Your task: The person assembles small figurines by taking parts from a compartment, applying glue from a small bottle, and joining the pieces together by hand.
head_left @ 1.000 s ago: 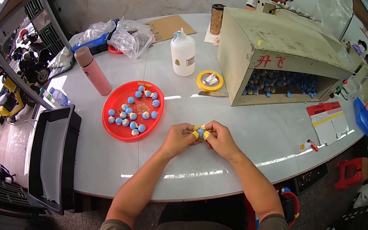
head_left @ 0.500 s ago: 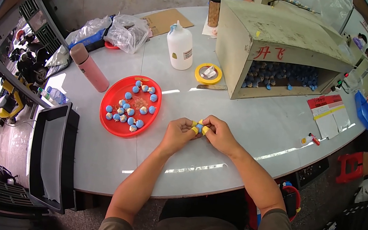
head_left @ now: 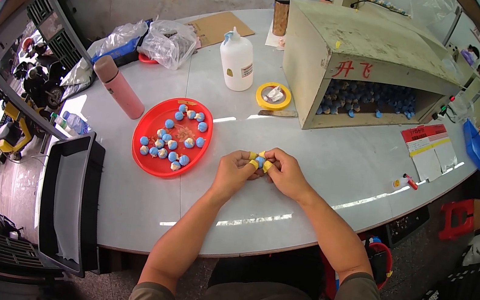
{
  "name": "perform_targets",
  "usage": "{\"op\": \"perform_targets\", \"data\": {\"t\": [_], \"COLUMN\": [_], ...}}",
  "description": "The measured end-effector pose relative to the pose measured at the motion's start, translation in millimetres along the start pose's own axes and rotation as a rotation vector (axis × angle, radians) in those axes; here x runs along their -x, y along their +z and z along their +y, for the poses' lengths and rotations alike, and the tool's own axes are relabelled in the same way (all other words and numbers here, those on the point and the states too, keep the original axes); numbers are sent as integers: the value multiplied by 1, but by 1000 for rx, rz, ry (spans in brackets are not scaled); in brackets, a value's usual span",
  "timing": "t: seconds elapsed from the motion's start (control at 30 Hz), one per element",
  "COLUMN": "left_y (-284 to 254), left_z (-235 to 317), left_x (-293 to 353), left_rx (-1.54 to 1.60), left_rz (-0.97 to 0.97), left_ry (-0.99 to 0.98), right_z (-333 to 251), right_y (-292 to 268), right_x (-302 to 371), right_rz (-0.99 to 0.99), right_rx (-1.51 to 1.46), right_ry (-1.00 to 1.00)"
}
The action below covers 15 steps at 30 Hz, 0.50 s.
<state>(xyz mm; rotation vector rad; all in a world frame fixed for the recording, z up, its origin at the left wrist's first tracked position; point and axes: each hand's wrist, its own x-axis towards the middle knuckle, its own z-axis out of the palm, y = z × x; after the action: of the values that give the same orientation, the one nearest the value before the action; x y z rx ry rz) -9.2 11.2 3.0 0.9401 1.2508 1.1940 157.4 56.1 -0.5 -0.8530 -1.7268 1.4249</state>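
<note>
My left hand (head_left: 233,172) and my right hand (head_left: 287,176) meet above the front middle of the table. Pinched between their fingertips is a small blue ball-shaped piece (head_left: 260,161), mostly covered by the fingers. Yellow wraps cover several fingertips on both hands. To the left lies a round red tray (head_left: 141,162), with several small blue-and-cream balls (head_left: 169,123) spread over it. More such balls (head_left: 370,98) are heaped inside a beige metal box (head_left: 305,67) with an open front, at the back right.
A white squeeze bottle (head_left: 237,63), a yellow tape roll (head_left: 273,96) and a brown tumbler (head_left: 280,16) stand toward the back. A pink flask (head_left: 118,87) is beside the tray. A black bin (head_left: 92,190) adjoins the table's left end. Papers (head_left: 429,153) lie right.
Both hands stay in nearly the same place, with the fingers shifting slightly around the blue piece. The view has moved very slightly.
</note>
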Motion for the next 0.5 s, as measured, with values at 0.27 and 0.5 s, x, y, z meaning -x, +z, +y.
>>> {"op": "perform_targets", "data": {"t": [0.27,0.5], "left_y": [-6,-8], "left_z": [0,-13], "left_x": [-1,-5], "left_rx": [-58,-6], "left_rz": [-101,-120], "left_ry": [-14,53], "right_z": [2,0], "right_y": [-14,-9], "right_x": [-3,0], "right_rz": [-106,-93], "right_rx": [-37,86], "right_ry": [139,6]}}
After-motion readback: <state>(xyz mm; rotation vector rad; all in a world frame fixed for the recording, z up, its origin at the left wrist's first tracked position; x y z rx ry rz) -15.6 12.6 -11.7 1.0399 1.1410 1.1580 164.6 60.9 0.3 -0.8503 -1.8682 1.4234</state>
